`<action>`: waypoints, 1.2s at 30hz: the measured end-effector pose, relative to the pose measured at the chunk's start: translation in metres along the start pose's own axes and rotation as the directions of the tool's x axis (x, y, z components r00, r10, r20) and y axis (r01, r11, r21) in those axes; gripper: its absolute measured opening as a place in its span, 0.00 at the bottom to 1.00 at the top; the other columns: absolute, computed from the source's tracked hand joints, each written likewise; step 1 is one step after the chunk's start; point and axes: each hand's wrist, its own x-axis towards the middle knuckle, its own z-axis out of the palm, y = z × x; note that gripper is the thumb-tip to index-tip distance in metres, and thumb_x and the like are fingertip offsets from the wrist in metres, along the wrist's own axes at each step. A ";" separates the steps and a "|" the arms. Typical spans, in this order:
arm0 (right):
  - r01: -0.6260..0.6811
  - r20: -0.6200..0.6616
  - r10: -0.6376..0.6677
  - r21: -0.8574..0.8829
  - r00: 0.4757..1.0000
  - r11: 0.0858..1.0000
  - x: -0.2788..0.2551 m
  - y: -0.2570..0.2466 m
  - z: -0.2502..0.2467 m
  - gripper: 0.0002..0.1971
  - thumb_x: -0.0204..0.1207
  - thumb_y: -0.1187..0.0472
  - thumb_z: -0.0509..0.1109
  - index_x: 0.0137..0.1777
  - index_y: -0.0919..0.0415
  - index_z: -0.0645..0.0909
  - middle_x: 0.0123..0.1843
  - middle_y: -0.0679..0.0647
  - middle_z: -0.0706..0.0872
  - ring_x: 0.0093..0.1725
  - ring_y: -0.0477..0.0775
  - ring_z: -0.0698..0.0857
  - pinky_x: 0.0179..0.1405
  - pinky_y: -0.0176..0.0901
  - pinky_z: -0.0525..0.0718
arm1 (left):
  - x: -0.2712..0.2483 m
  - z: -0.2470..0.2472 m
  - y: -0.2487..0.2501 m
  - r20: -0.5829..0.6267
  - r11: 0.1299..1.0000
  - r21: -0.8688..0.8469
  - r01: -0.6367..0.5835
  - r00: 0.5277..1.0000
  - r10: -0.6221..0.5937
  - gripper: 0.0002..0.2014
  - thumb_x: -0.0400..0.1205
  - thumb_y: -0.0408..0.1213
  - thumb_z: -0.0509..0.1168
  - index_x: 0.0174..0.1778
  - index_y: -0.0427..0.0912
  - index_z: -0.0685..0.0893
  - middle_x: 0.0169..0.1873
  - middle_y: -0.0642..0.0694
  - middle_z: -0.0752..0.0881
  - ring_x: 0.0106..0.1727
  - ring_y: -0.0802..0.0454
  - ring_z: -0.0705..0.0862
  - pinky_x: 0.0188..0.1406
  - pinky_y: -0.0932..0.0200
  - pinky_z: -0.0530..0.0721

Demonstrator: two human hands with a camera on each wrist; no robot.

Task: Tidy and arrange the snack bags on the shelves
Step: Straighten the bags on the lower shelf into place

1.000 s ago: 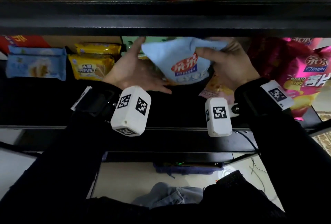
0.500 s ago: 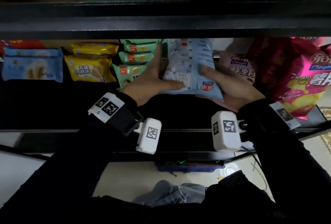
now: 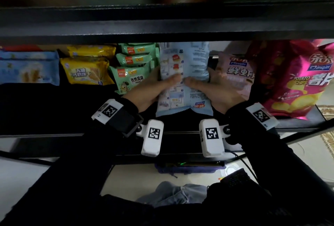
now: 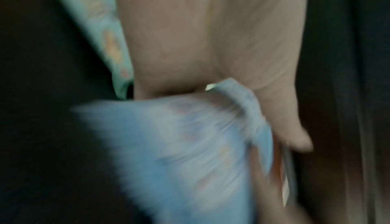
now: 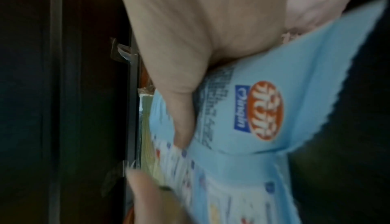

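A light blue snack bag (image 3: 184,63) lies back side up on the dark shelf (image 3: 54,106), between the green packets and a pale pink bag. My left hand (image 3: 155,88) grips its left edge, thumb on top. My right hand (image 3: 213,88) grips the right edge the same way, and the two thumbs nearly meet at the bag's middle. The fingers of both hands are hidden under or behind the bag. In the left wrist view the bag (image 4: 179,152) is blurred below the palm (image 4: 211,35). In the right wrist view its orange logo end (image 5: 274,94) shows under the thumb (image 5: 179,110).
Left of the bag lie stacked green packets (image 3: 133,79), yellow biscuit packs (image 3: 86,70) and a blue pack (image 3: 29,70). To the right are the pale pink bag (image 3: 236,70) and a large magenta potato chip bag (image 3: 298,81). The upper shelf board (image 3: 162,21) hangs low overhead.
The blue bag went from held up front-facing to lying back side up on the shelf. Both hands shifted to its sides, thumbs on top, and drew toward me.
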 end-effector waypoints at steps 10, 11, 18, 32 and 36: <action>0.053 0.054 -0.059 0.101 0.997 0.994 -0.010 -0.009 0.004 0.21 0.75 0.68 0.72 0.68 0.66 0.76 0.60 0.61 0.88 0.58 0.61 0.88 0.51 0.54 0.89 | -0.007 0.000 0.004 0.087 0.991 -0.129 0.032 0.996 -0.021 0.26 0.72 0.40 0.73 0.67 0.44 0.79 0.61 0.44 0.87 0.63 0.46 0.86 0.56 0.51 0.87; 0.045 0.061 -0.049 0.060 0.997 0.997 -0.010 -0.008 0.005 0.21 0.73 0.68 0.73 0.67 0.65 0.77 0.60 0.61 0.89 0.58 0.60 0.88 0.54 0.55 0.88 | -0.008 0.000 0.008 0.067 0.986 -0.169 0.009 0.998 0.003 0.25 0.74 0.41 0.71 0.68 0.41 0.79 0.62 0.41 0.87 0.63 0.44 0.86 0.56 0.50 0.87; -0.004 0.022 -0.001 0.217 1.000 0.976 -0.015 -0.009 0.018 0.23 0.73 0.60 0.73 0.68 0.63 0.78 0.61 0.63 0.88 0.60 0.64 0.87 0.61 0.61 0.85 | -0.018 0.008 0.017 -0.089 0.976 -0.194 -0.096 0.993 0.080 0.20 0.74 0.30 0.70 0.62 0.33 0.82 0.50 0.41 0.91 0.50 0.46 0.91 0.44 0.55 0.88; 0.051 -0.146 -0.022 0.201 0.989 0.978 -0.005 -0.027 0.030 0.21 0.80 0.59 0.68 0.68 0.72 0.78 0.61 0.68 0.86 0.61 0.66 0.86 0.67 0.64 0.81 | -0.021 0.009 0.032 -0.452 0.965 -0.240 -0.108 0.892 -0.013 0.20 0.79 0.45 0.72 0.58 0.32 0.82 0.51 0.37 0.90 0.50 0.42 0.90 0.57 0.46 0.87; 0.025 -0.053 -0.018 0.122 0.998 0.992 -0.009 -0.027 0.023 0.21 0.81 0.50 0.66 0.66 0.65 0.80 0.60 0.61 0.89 0.60 0.60 0.87 0.64 0.59 0.83 | -0.023 0.004 0.038 -0.506 0.971 -0.219 -0.097 0.862 -0.028 0.22 0.78 0.49 0.71 0.54 0.32 0.82 0.48 0.37 0.90 0.46 0.44 0.91 0.50 0.50 0.88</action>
